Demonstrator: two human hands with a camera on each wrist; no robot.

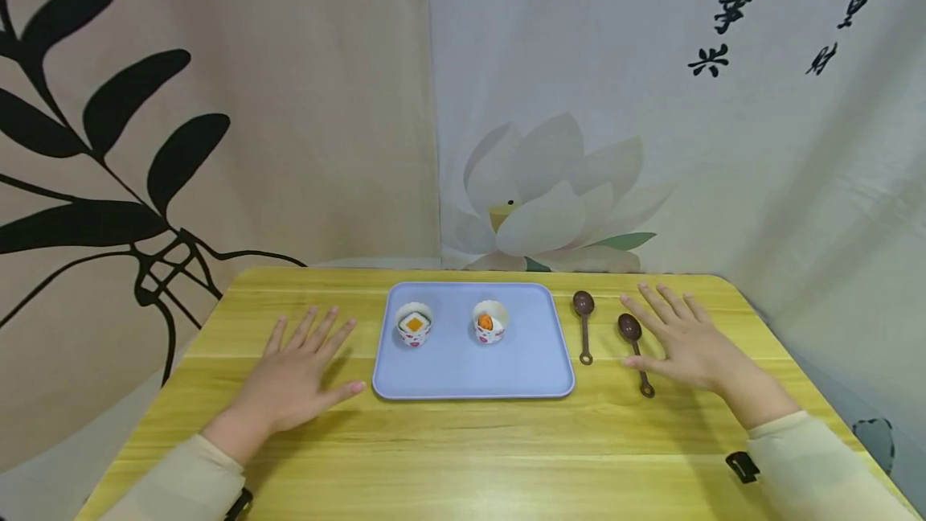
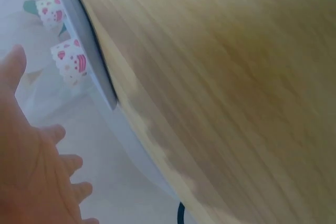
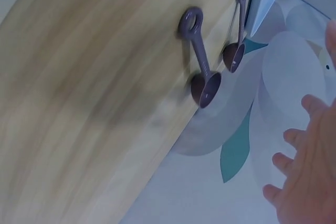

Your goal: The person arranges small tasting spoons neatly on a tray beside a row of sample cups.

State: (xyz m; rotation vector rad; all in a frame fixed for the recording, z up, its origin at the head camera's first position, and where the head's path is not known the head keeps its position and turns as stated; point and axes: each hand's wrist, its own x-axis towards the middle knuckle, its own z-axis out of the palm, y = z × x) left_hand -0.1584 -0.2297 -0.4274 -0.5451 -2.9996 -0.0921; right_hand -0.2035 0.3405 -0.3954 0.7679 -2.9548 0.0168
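Note:
My left hand (image 1: 300, 376) hovers with spread fingers over the wooden table, left of a pale blue tray (image 1: 448, 376). Nothing is in it. On the tray stand two paper cups with pink prints. The left cup (image 1: 415, 336) holds a white piece with an orange square on top; in the right cup (image 1: 490, 333) lies an orange and white piece. Over on the right, my right hand (image 1: 683, 344) is spread and holds nothing. Beneath its thumb side lies a brown measuring spoon (image 3: 202, 61). Another brown measuring spoon (image 1: 583, 324) lies between that one and the tray.
The yellow wooden table (image 1: 463, 457) has rounded far corners. Behind it hangs a curtain (image 1: 325, 103) printed with dark leaves, a lotus and black characters. Both sleeves (image 1: 817, 457) reach in over the near side, with a dark strap piece (image 1: 743, 466) at the right one.

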